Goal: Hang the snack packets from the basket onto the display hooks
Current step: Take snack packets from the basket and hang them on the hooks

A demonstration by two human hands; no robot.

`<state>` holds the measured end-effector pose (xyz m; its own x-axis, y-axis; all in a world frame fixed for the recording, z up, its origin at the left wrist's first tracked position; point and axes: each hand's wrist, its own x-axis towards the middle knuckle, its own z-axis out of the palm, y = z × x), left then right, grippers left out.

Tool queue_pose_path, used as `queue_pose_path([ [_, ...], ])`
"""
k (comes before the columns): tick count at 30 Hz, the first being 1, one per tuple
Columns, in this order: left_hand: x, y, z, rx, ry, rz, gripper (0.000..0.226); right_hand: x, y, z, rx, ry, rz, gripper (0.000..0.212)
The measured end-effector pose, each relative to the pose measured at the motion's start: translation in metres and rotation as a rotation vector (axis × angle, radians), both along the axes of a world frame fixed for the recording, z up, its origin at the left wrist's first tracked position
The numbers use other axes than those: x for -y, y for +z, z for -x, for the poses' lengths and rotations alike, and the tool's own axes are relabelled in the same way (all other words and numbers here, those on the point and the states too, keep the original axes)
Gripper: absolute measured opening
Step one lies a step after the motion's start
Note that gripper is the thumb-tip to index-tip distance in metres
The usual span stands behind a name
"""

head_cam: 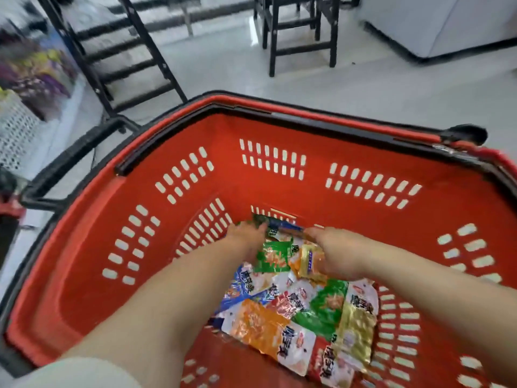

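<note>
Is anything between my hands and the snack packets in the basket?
Nothing visible. Both hands are inside the red basket, the left hand and right hand touching the snack packets piled on its floor.

Glossy pale tiled floor (349, 88), black stool (300, 29), black metal rack (131, 51), white cabinet (447, 21)

Small shop, retail floor; red plastic shopping basket (279, 197) with black carry handles (70, 155) fills most of the view; loose snack packets (293, 312) in glossy printed wrappers lie in its bottom; far left a white perforated display panel (16, 127) with colourful packaged goods (36, 74) above it, blurred; black metal rack frame (134, 51) just beside; glossy pale floor (363, 88); white cabinet (447, 21) with dark base top right; black stool (299, 26) near it.
</note>
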<state>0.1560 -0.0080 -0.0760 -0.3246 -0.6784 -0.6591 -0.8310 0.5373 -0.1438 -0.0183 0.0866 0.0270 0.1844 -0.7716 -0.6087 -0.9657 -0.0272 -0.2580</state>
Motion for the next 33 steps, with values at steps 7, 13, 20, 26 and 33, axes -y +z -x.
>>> queue_pose_path([
  [7,-0.013,0.053,0.014,-0.387,-0.067,-0.142,0.010,-0.004,-0.001,0.007,0.068,-0.018,0.057,0.098],
  [13,-0.018,0.090,0.007,-0.665,0.248,-0.713,0.015,-0.004,0.007,-0.002,-0.038,0.075,0.134,0.020],
  [20,0.022,0.032,0.007,-0.285,-0.008,0.061,0.040,0.001,0.019,0.008,-0.290,-0.011,0.094,0.027],
  [26,-0.001,-0.001,0.034,-0.142,-0.169,0.122,0.059,0.006,0.030,0.019,-0.432,-0.003,0.108,0.013],
  [33,-0.012,0.026,0.064,-0.129,-0.293,0.217,0.018,0.014,0.038,0.026,-0.397,-0.051,0.224,0.021],
])
